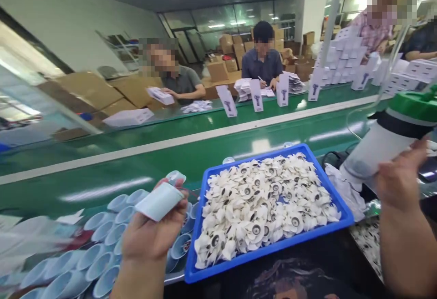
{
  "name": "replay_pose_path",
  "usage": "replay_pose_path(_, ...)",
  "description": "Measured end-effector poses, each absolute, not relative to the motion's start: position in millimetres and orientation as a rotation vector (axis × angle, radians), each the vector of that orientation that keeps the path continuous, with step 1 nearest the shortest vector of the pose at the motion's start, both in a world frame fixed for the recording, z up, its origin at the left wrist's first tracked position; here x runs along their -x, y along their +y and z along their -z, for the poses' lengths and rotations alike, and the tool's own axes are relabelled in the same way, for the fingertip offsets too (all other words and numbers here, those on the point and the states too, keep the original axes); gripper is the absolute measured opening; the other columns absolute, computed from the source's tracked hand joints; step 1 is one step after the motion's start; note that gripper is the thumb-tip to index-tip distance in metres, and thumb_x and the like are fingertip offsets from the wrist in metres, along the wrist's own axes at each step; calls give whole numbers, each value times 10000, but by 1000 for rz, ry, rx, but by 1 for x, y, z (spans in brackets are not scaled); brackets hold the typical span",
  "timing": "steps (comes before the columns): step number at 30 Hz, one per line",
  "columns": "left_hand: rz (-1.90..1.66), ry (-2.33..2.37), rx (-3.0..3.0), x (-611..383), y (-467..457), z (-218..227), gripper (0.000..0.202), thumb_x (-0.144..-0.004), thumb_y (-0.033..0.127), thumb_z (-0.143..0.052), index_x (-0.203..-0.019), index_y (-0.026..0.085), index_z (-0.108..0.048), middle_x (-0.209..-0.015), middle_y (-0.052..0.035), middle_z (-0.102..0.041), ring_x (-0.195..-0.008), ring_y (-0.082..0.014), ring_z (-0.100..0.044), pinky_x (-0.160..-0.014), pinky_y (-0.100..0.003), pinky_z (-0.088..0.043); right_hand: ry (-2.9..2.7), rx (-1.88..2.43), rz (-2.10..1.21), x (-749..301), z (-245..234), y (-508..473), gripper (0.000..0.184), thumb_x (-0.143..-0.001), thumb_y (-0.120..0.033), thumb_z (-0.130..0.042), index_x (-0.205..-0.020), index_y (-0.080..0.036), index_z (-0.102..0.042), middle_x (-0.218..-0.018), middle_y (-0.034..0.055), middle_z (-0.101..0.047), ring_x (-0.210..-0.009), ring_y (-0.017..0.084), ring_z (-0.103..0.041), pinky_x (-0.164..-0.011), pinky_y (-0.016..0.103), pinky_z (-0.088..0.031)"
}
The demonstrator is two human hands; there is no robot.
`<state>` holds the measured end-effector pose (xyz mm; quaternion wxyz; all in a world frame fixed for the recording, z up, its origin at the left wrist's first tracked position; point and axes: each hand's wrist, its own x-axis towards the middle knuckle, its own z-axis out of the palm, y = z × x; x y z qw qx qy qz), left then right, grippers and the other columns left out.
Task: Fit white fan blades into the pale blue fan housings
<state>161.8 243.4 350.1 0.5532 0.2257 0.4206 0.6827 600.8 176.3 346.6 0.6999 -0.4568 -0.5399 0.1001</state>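
Right hand (401,176) is at the white bottle (367,151) with the green lid; blurred, cannot tell if its fingers grip it. Left hand (153,230) has its fingers curled round 1 light-blue shell (160,202), up off the counter, left of the blue tray (198,274). More shells (68,285) sit in rows below and left of that arm. Shell looks like light, stiff, smooth plastic, maybe slippery: hold round the side wall, no hard squeeze. White fan wheels (269,199) heaped in the tray look light, thin blades probably fragile: pick by the hub.
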Motion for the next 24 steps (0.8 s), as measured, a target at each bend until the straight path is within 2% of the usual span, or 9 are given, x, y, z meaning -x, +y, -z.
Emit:
replay_pose_path(3, -1337, 914, -473, -195, 202, -343, 535, -420, 227, -717, -954, 237, -696, -1063, -85, -714, -802, -230, -665, -617, -294, -594, -1132, 822, -402, -586, -358, 188, 570, -739, -459, -829, -1183, -356, -488, -1014, 25, -656, -779, 235, -674, -653, 354, -606)
replay_pose_path(5, -1257, 803, -544, -214, 183, -333, 640, -448, 269, -776, -1083, 276, -694, -1170, -75, -687, -896, -243, -671, -690, -299, -598, -1120, 792, -443, -575, -362, 189, 528, -736, -458, -820, -1140, -312, -513, -953, 19, -662, -711, 219, -669, -612, 337, -605)
replay_pose_path(8, -1070, 588, -837, -239, 170, -320, 812, -549, 355, -853, -1311, 393, -575, -1316, -56, -617, -887, -224, -681, -632, -275, -576, -1120, 787, -655, -563, -366, 183, 535, -764, -505, -794, -1164, -274, -524, -1136, 54, -626, -936, 252, -665, -809, 403, -607)
replay_pose_path(10, -933, 429, -1151, -255, 170, -318, 763, -595, 410, -867, -1303, 388, -583, -1262, -73, -638, -830, -221, -688, -603, -291, -566, -1157, 799, -827, -556, -371, 177, 562, -790, -550, -776, -1212, -294, -507, -1279, 48, -556, -1109, 271, -603, -961, 445, -547)
replay_pose_path(12, -877, 376, -1503, -270, 175, -321, 641, -621, 428, -863, -1212, 321, -641, -1189, -95, -663, -922, -268, -685, -750, -381, -581, -1187, 764, -968, -547, -381, 173, 514, -819, -555, -757, -1208, -313, -523, -1310, 25, -532, -1133, 259, -589, -987, 420, -532)
replay_pose_path(15, -886, 571, -1967, -291, 179, -329, 580, -659, 261, -807, -1202, 286, -603, -1227, -93, -654, -1152, -319, -606, -1005, -503, -472, -1127, 620, -1047, -526, -399, 168, 442, -783, -461, -779, -1153, -320, -582, -1055, 2, -622, -853, 206, -660, -755, 320, -593)
replay_pose_path(18, -803, 735, -2155, -307, 177, -336, 685, -648, 170, -734, -1291, 280, -525, -1146, -64, -687, -1023, -281, -654, -935, -461, -503, -1066, 539, -1064, -504, -412, 165, 397, -702, -407, -835, -1031, -301, -638, -853, -12, -601, -680, 170, -617, -631, 280, -560)
replay_pose_path(21, -715, 696, -2120, -320, 174, -340, 663, -620, 355, -842, -1224, 253, -589, -996, -40, -712, -865, -255, -675, -796, -386, -536, -1100, 454, -1132, -492, -410, 163, 312, -744, -480, -831, -926, -283, -671, -886, -3, -587, -715, 166, -609, -625, 274, -557)
replay_pose_path(24, -730, 631, -2054, -328, 174, -343, 556, -572, 468, -882, -1025, 228, -667, -917, -26, -713, -815, -232, -673, -737, -336, -528, -1137, 398, -1181, -491, -403, 159, 301, -805, -509, -803, -984, -297, -685, -924, 5, -574, -746, 173, -604, -626, 285, -568)
